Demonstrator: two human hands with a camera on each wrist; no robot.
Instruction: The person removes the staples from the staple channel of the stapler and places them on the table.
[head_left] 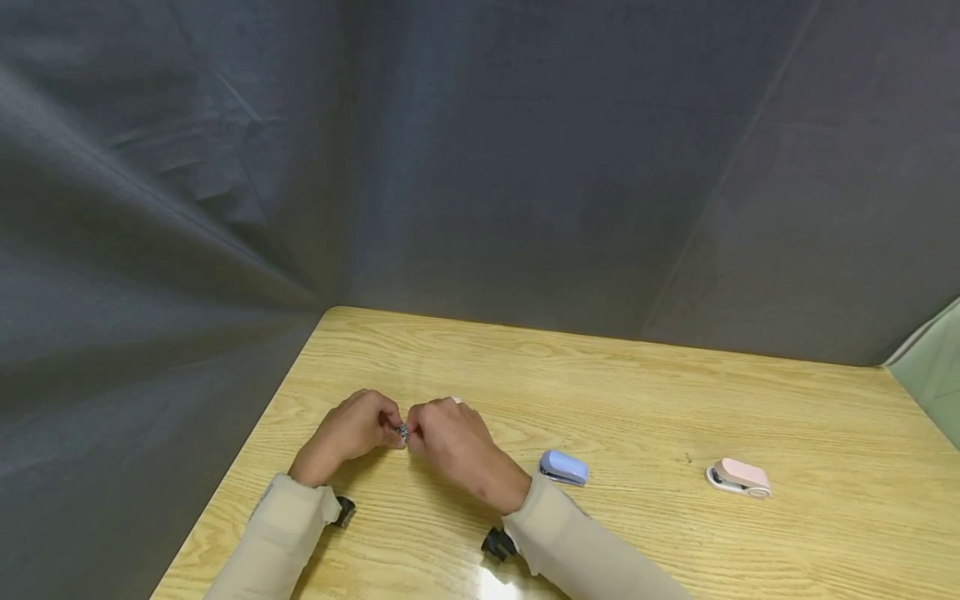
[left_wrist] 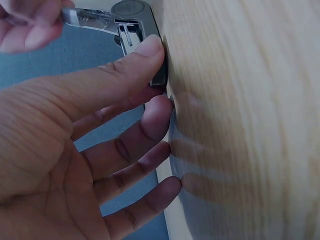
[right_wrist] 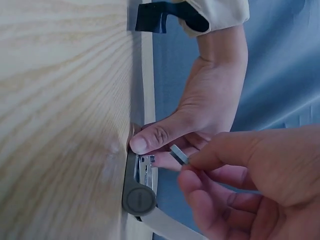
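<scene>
My left hand grips a small grey stapler low at the tabletop, thumb over the end of its base. In the left wrist view the stapler's top arm is swung up from the round hinge, baring the metal staple channel. Between right thumb and index finger, my right hand pinches a short strip of staples, held just beside the channel. Seen from the head, the fingers hide most of the stapler.
On the wooden table, a blue stapler lies right of my right forearm. Farther right is a pink and white stapler. A dark curtain hangs along the table's back and left edges.
</scene>
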